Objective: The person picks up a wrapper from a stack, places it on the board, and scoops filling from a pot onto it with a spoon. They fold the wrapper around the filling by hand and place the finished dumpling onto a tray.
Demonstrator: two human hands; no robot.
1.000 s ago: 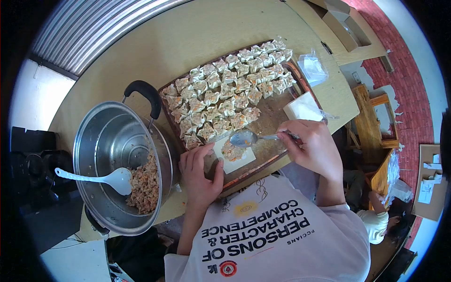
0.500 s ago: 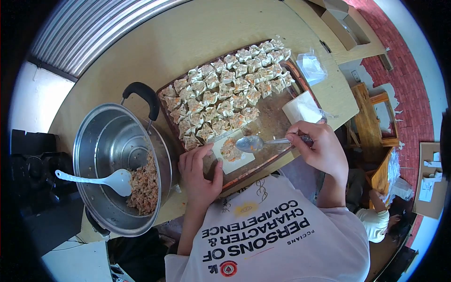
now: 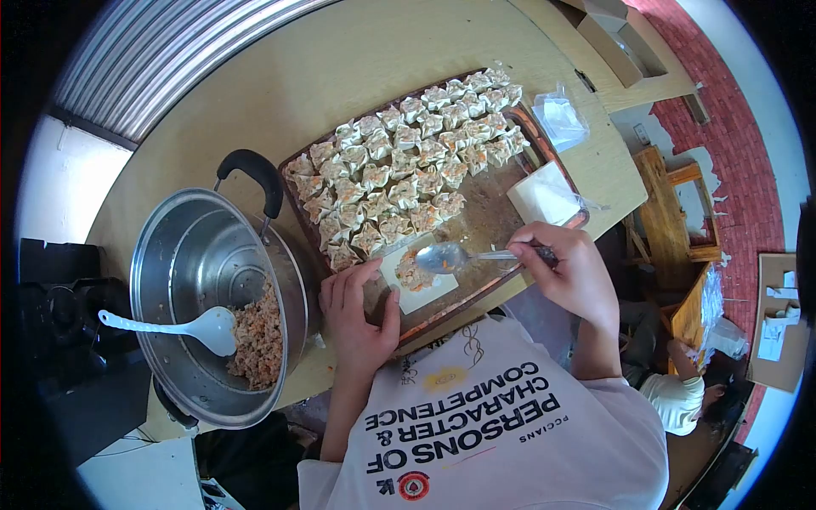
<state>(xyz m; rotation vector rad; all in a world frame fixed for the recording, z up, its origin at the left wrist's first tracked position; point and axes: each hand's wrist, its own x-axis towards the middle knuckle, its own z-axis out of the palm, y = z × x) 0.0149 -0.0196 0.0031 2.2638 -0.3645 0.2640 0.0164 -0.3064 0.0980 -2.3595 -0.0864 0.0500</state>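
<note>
My right hand (image 3: 568, 265) grips the handle of a metal spoon (image 3: 442, 257), whose bowl is over the right side of a mound of meat filling (image 3: 412, 272). That filling lies on a square dumpling wrapper (image 3: 422, 297) at the front of the tray. My left hand (image 3: 361, 316) rests at the tray's front left corner, thumb and fingers apart, the thumb tip by the wrapper's left edge. Rows of filled dumplings (image 3: 406, 168) cover the back and left of the tray (image 3: 491, 191). A stack of wrappers (image 3: 544, 195) sits at its right side.
Left of the tray stands a big steel pot (image 3: 183, 246) with more filling (image 3: 257, 336) and a white ladle (image 3: 212, 330). A plastic bag (image 3: 561, 121) lies beyond the tray's right corner. Another person (image 3: 671, 395) is at the far right, near wooden furniture (image 3: 667, 200).
The spoon and my right hand have shifted slightly left over the filling. My left hand stays in place beside the wrapper.
</note>
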